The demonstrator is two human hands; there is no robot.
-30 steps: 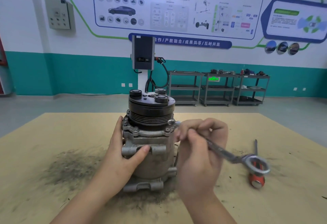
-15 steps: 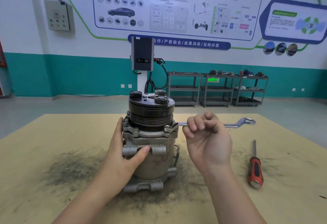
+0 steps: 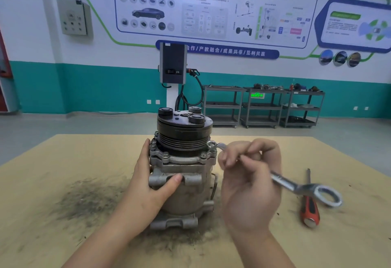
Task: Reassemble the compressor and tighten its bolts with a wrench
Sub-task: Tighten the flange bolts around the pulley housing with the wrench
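You're mid bolt-tightening: your right hand (image 3: 250,174) grips the wrench (image 3: 296,186), its far end on a flange bolt just past your fingers. Your left hand (image 3: 151,181) grips the compressor (image 3: 182,157) upright, thumb across its front. Next: reseat and swing again. Half a second ago the handle pointed away; now it angles toward you, beside the screwdriver (image 3: 309,206).
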